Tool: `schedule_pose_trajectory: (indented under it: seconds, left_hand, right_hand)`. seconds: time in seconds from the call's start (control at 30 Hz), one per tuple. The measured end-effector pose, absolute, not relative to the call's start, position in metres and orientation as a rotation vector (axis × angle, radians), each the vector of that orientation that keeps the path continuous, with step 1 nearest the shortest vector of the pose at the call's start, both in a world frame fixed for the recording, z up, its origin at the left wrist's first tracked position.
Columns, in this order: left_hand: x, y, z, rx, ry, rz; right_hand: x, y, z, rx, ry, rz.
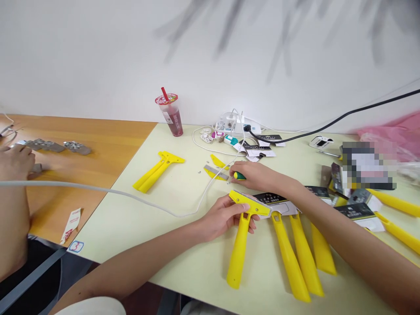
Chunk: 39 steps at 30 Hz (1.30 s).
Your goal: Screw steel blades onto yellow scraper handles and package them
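1. Left hand (pixel 223 216): fingers closed round the neck of a yellow plastic scraper (pixel 239 258), near the table's middle, head up, pale card at its top edge.
2. Right hand (pixel 257 175), at 1 o'clock from the scraper: fingers pinch a green-and-yellow screwdriver (pixel 239 176); tip hard to make out.
3. At 11 o'clock: grey metal blade (pixel 215 172) lying over a yellow scraper head (pixel 210 173), tiny screws (pixel 199 172) just beside.
4. Progress as seen: three yellow handles (pixel 290 258) lie side by side at 4 o'clock; black printed cards (pixel 354 211) at 3 o'clock; yellow pair (pixel 154 175) at 10 o'clock, lying apart.
5. Farther out, 12 o'clock: power strip (pixel 243 127), plastic cup (pixel 171 116).
6. At 9 o'clock, a co-worker's hand (pixel 16 162) beside grey metal parts (pixel 77 148).
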<state>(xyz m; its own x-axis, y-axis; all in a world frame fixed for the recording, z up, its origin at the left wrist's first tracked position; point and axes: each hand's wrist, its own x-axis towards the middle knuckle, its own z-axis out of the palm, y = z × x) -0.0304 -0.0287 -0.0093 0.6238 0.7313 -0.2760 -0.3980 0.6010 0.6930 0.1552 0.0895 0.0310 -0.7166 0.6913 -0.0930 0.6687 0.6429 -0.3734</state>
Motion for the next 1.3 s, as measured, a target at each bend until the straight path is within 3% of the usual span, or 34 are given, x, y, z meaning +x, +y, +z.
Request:
schedule_pose_trajectory:
  seconds: [0.53,1.07,1.3]
  left_hand:
    - [-0.03,-0.028,-0.016,0.655,0.556,0.681]
    - [-0.031,-0.028,-0.015,0.626,0.565,0.682]
    - [-0.03,-0.024,-0.012,0.573,0.631,0.774]
  right_hand:
    - [0.145,0.084,0.026,-1.054,-2.739,0.768]
    - [0.138,0.07,0.036,-1.082,-3.012,0.486]
    - [0.168,0.075,0.075,-1.137,-2.662,0.632]
